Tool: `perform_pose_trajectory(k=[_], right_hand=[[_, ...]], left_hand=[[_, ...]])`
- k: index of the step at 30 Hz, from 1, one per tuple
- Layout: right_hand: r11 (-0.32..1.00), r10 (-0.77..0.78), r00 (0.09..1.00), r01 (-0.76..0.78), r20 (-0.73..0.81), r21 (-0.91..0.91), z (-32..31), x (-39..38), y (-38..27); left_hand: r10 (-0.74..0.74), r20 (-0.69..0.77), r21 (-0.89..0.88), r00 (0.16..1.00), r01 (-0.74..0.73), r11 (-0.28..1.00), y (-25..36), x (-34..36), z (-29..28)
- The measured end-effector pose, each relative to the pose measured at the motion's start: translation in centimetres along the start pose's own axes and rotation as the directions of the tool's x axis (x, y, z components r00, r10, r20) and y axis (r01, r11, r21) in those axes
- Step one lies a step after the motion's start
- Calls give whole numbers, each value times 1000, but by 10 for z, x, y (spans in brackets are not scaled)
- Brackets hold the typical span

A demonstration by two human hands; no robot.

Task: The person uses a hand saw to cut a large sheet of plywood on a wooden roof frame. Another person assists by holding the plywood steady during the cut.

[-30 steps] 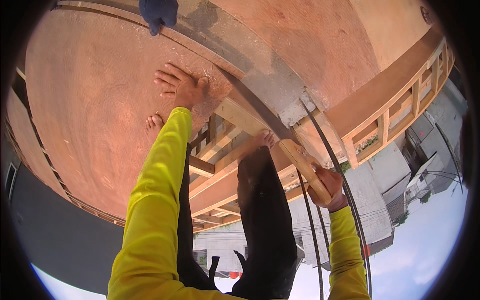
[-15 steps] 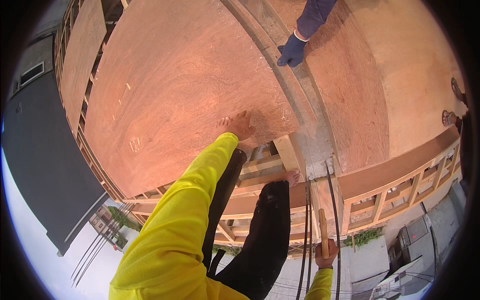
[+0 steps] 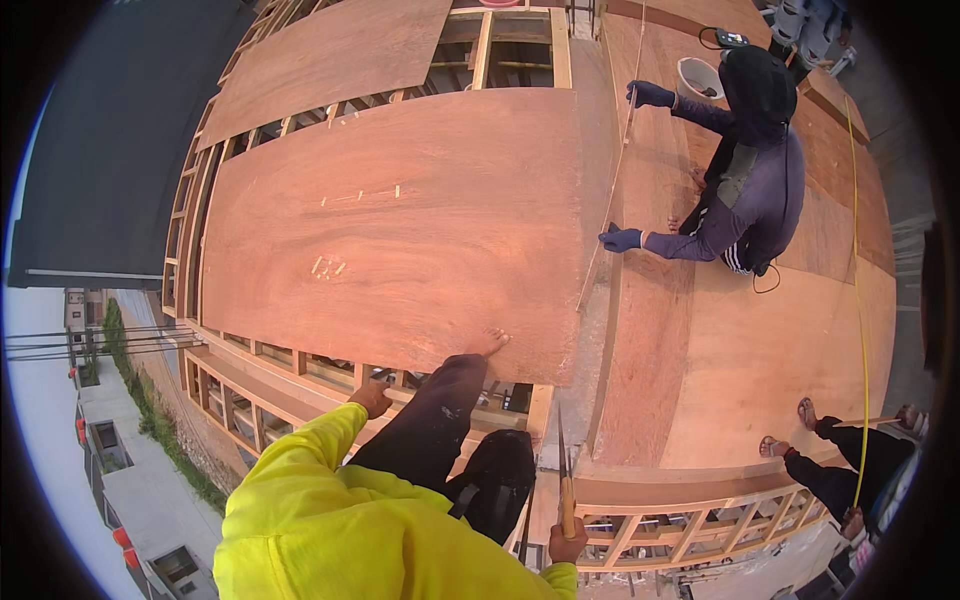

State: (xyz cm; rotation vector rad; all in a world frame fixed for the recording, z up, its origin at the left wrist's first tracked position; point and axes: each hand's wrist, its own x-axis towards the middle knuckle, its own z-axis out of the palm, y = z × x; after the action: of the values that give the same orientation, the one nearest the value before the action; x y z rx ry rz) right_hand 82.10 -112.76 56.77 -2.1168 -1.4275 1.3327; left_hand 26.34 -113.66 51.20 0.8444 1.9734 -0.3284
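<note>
My left hand (image 3: 373, 398) is beside my left leg, over the timber framing (image 3: 300, 362) along the near edge of a large plywood sheet (image 3: 400, 230). Its fingers look curled, with a small dark bit at their tips that I cannot make out. Low in the view, my right hand (image 3: 568, 542) is closed round the wooden handle of a tool (image 3: 567, 505). A narrow dark piece (image 3: 562, 440) tapers away beyond the handle, resembling a blade; whether it belongs to the tool is unclear. My bare left foot (image 3: 490, 342) rests on the sheet.
A gloved co-worker (image 3: 755, 190) crouches at right, holding a long thin strip (image 3: 612, 200) over the concrete beam (image 3: 590, 290). Behind stands a white bucket (image 3: 700, 80). A yellow line (image 3: 858, 300) reaches another person's hand (image 3: 852, 522). Open framing (image 3: 700, 535) borders a drop.
My left hand has left the plywood and drawn back to the framing edge. The view has swung, now showing the whole co-worker and strip. My right hand still grips the wooden handle.
</note>
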Motion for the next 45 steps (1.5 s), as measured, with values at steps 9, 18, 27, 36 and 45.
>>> perform_pose_trajectory(k=[9,18,27,36,45], right_hand=[[983,22,980,15,199,-181,-67,39,-83],[699,89,941,174,326,-693,-77,104,-221],[829,-216,898,376,382,-415,-5,184,-384],[687,-272,822,530,500,-498,66,295,-447],[557,-154,711,636,686,-534,174,337,-556]], left_hand=[[-317,202,-296,927,366,882,-94,-155,52],[-192,97,-640,977,209,740,-36,-67,-36],[-259,-185,-776,948,21,630,-53,-31,-103],[-457,-28,-912,889,164,376,-89,-70,-94],[-654,52,-969,755,198,151,-91,-91,-50]])
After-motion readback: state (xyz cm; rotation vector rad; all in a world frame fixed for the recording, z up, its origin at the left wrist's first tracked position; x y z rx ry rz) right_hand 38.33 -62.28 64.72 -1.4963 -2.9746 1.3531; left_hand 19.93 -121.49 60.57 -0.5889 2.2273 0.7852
